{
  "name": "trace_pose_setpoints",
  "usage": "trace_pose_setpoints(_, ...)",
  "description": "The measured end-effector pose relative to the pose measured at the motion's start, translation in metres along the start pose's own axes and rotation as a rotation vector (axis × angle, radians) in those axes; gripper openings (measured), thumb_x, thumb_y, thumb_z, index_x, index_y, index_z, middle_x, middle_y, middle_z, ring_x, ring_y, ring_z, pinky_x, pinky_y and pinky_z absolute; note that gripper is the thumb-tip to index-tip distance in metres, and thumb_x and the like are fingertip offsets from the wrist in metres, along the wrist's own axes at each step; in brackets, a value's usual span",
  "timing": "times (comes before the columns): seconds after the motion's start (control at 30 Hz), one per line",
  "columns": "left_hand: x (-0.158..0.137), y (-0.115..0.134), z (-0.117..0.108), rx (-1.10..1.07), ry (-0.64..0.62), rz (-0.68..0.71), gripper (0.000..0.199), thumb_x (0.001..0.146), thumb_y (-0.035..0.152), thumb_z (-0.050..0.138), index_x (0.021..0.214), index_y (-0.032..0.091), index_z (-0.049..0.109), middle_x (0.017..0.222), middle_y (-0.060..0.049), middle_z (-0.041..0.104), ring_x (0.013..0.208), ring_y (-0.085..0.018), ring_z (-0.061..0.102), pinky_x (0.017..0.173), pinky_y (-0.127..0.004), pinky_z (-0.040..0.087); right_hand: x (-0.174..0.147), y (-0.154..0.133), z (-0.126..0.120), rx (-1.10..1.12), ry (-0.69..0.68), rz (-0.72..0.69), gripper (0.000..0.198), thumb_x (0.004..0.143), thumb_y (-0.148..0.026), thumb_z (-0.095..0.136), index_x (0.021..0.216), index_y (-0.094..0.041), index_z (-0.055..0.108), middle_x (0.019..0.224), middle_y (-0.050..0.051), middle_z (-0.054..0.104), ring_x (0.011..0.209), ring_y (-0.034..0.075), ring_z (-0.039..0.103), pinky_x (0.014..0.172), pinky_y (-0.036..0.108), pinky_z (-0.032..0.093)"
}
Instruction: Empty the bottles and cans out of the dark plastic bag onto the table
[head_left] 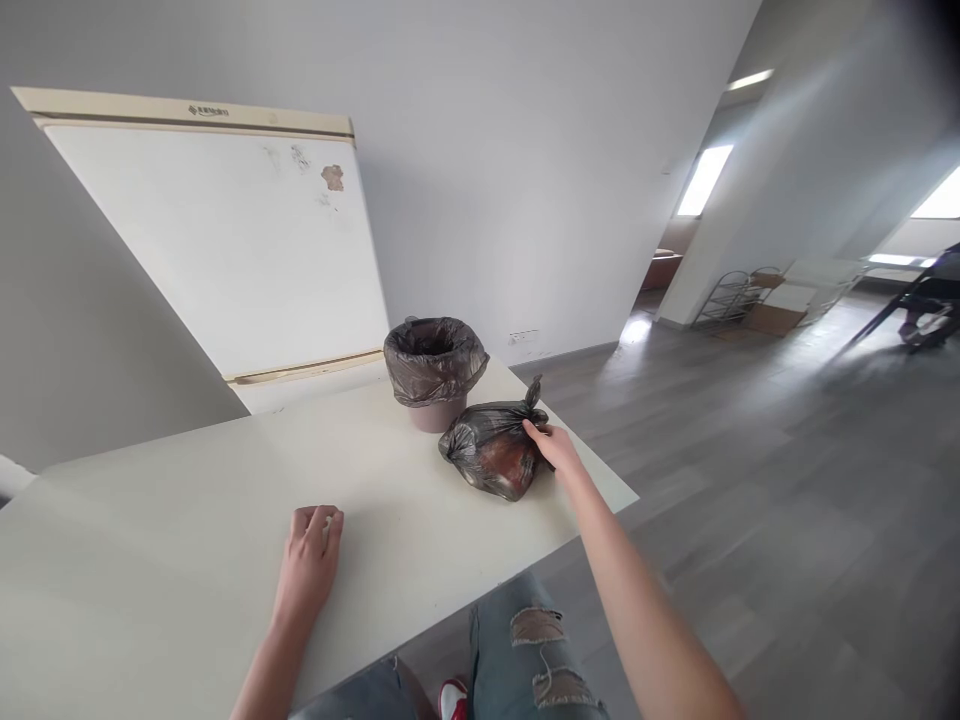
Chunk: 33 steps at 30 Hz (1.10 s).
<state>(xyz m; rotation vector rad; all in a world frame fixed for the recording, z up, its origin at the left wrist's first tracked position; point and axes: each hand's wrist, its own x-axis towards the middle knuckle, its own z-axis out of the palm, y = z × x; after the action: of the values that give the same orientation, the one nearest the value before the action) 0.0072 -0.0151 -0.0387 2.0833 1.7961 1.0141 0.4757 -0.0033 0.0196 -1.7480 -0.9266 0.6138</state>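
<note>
The left hand (309,555) rests on the white table (187,520), fingers curled under, holding nothing. At its one o'clock stands a small brown bin lined with dark plastic (435,372). The right hand (555,445) touches the tied dark plastic bag (495,452); whether its fingers grip it I cannot tell.

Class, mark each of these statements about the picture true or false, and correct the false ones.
1. The right hand touches the tied bin bag. True.
2. The left hand holds a cup. False: it rests on the white table with fingers curled, holding nothing visible.
3. The small bin is lined with a dark bag. True.
4. The tied bin bag sits inside the small bin. False: it lies on the table beside it.
5. A white fridge stands behind the table. True.
</note>
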Motion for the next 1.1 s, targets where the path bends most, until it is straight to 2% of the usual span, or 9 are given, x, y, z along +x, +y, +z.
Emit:
trace_pose_setpoints(0.13, -0.003, 0.0, -0.001, -0.013, -0.021, 0.004, 0.037, 0.102, 0.054, 0.039, 0.105, 0.025, 0.063, 0.11, -0.007, 0.056, 0.096, -0.025, 0.067, 0.089, -0.043, 0.053, -0.007, -0.003, 0.015, 0.246, -0.028, -0.047, 0.044, 0.073, -0.064, 0.071, 0.079, -0.021, 0.063, 0.084, 0.008, 0.073, 0.082, 0.026, 0.066, 0.068, 0.032, 0.049)
trace_pose_setpoints(0.3, -0.009, 0.02, -0.01, -0.061, 0.023, 0.011, 0.03, 0.103, 0.048, 0.042, 0.102, 0.026, 0.062, 0.11, -0.007, 0.06, 0.1, -0.026, 0.067, 0.087, -0.041, 0.053, -0.045, -0.01, -0.006, 0.52, -0.09, -0.163, 0.04, 0.083, -0.06, 0.069, 0.097, -0.023, 0.062, 0.107, 0.006, 0.072, 0.094, 0.024, 0.066, 0.079, 0.032, 0.053)
trace_pose_setpoints(0.47, -0.015, 0.109, -0.034, -0.196, 0.122, 0.059, 0.027, 0.104, 0.044, 0.046, 0.104, 0.026, 0.067, 0.11, -0.006, 0.071, 0.093, -0.025, 0.071, 0.079, -0.036, 0.054, -0.084, -0.029, -0.015, 0.581, -0.255, -0.247, 0.031, 0.088, -0.047, 0.073, 0.107, -0.023, 0.067, 0.107, 0.005, 0.072, 0.096, 0.025, 0.067, 0.085, 0.034, 0.054)
trace_pose_setpoints(0.57, -0.005, 0.17, -0.048, -0.279, 0.143, 0.233, 0.025, 0.102, 0.037, 0.053, 0.12, 0.028, 0.068, 0.125, -0.006, 0.071, 0.118, -0.027, 0.066, 0.1, -0.04, 0.052, -0.099, -0.054, 0.006, 0.485, -0.419, -0.377, 0.022, 0.091, -0.036, 0.067, 0.109, -0.023, 0.07, 0.107, 0.006, 0.073, 0.099, 0.026, 0.068, 0.09, 0.037, 0.054)
trace_pose_setpoints(0.67, 0.012, 0.201, -0.055, -0.329, 0.06, 0.321, 0.031, 0.099, 0.034, 0.057, 0.127, 0.028, 0.069, 0.133, -0.007, 0.068, 0.127, -0.029, 0.062, 0.106, -0.044, 0.05, -0.114, -0.084, 0.035, 0.376, -0.529, -0.514, 0.014, 0.09, -0.025, 0.06, 0.1, -0.023, 0.07, 0.097, 0.004, 0.073, 0.093, 0.026, 0.068, 0.088, 0.038, 0.055)
trace_pose_setpoints(0.73, 0.019, 0.204, -0.058, -0.369, 0.059, 0.317, 0.023, 0.097, 0.029, 0.058, 0.113, 0.027, 0.074, 0.125, -0.007, 0.072, 0.116, -0.027, 0.068, 0.099, -0.041, 0.054, -0.123, -0.103, 0.05, 0.346, -0.568, -0.579, 0.016, 0.087, -0.019, 0.059, 0.098, -0.023, 0.07, 0.098, 0.004, 0.073, 0.094, 0.024, 0.068, 0.091, 0.038, 0.054)
trace_pose_setpoints(0.83, 0.021, 0.195, -0.066, -0.371, 0.165, 0.25, 0.016, 0.094, 0.022, 0.059, 0.096, 0.024, 0.074, 0.107, -0.005, 0.074, 0.099, -0.023, 0.071, 0.088, -0.035, 0.056, -0.133, -0.125, 0.059, 0.35, -0.627, -0.629, 0.027, 0.083, -0.017, 0.066, 0.109, -0.025, 0.069, 0.113, 0.004, 0.07, 0.1, 0.023, 0.066, 0.095, 0.037, 0.053)
trace_pose_setpoints(0.97, 0.018, 0.181, -0.081, -0.358, 0.273, 0.152, 0.013, 0.096, 0.025, 0.059, 0.093, 0.023, 0.071, 0.093, -0.002, 0.073, 0.087, -0.019, 0.07, 0.084, -0.032, 0.056, -0.131, -0.129, 0.065, 0.356, -0.721, -0.611, 0.021, 0.083, -0.027, 0.075, 0.103, -0.024, 0.071, 0.108, 0.004, 0.068, 0.093, 0.021, 0.065, 0.087, 0.035, 0.055)
trace_pose_setpoints(1.1, 0.02, 0.17, -0.092, -0.338, 0.338, 0.082, 0.014, 0.097, 0.03, 0.058, 0.096, 0.023, 0.07, 0.091, -0.002, 0.072, 0.085, -0.018, 0.07, 0.083, -0.032, 0.057, -0.125, -0.119, 0.078, 0.392, -0.439, -0.476, 0.012, 0.088, -0.03, 0.066, 0.091, -0.022, 0.075, 0.094, 0.005, 0.072, 0.089, 0.023, 0.068, 0.084, 0.036, 0.054)
